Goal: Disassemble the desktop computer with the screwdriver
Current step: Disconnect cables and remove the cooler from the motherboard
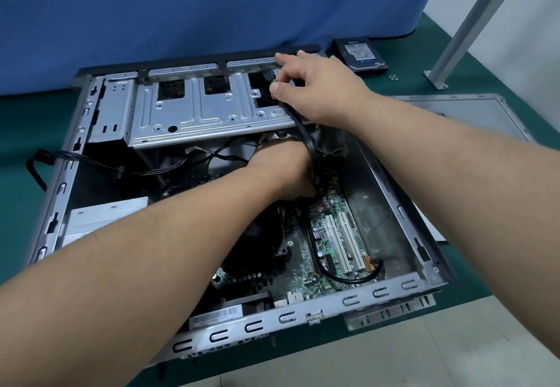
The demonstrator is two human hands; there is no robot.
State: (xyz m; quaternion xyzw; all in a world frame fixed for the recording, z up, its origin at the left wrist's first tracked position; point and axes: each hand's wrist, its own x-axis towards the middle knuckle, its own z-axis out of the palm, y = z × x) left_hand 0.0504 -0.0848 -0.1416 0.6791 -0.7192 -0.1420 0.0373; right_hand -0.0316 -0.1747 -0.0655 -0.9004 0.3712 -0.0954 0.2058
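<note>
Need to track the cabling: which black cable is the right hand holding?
The thick black cable from the drive cage down to the motherboard; the right hand pinches its upper end. The thin wires at left lie untouched.

Green-topped table against a blue backdrop
Blue cloth [181, 7] at 12 o'clock; grey metal post [472, 19] at 2 o'clock; pale floor [424, 356] at 5 o'clock.

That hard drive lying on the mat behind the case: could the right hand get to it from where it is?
Probably yes. The hard drive lies in the open just beyond the right hand, nothing between them. But that hand holds a black cable and would need to let go.
</note>
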